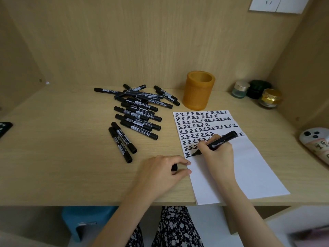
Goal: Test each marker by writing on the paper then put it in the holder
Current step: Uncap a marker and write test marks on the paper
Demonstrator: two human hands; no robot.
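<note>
Head view down onto a pale wooden desk (62, 157). Right hand (218, 154) clamped around an uncapped black marker (220, 142), tip pressed to the white paper (249, 166) at the start of a new row, tail angled up and away to the right for an ordinary writing grip. Rows of one repeated bold character filling the upper half of the sheet, lower half blank. Left hand (160, 172) resting flat-ish on the desk just beside the sheet's left edge, fingers curled shut on a small black cap (174, 167), probably kept ready for recapping. Heap of capped black markers (137, 113) to the left, apparently untested. Amber cylindrical holder (198, 93) upright just beyond the top of the paper, within easy reach; inside not visible. Three small jars (256, 92) far right, clear of the work
</note>
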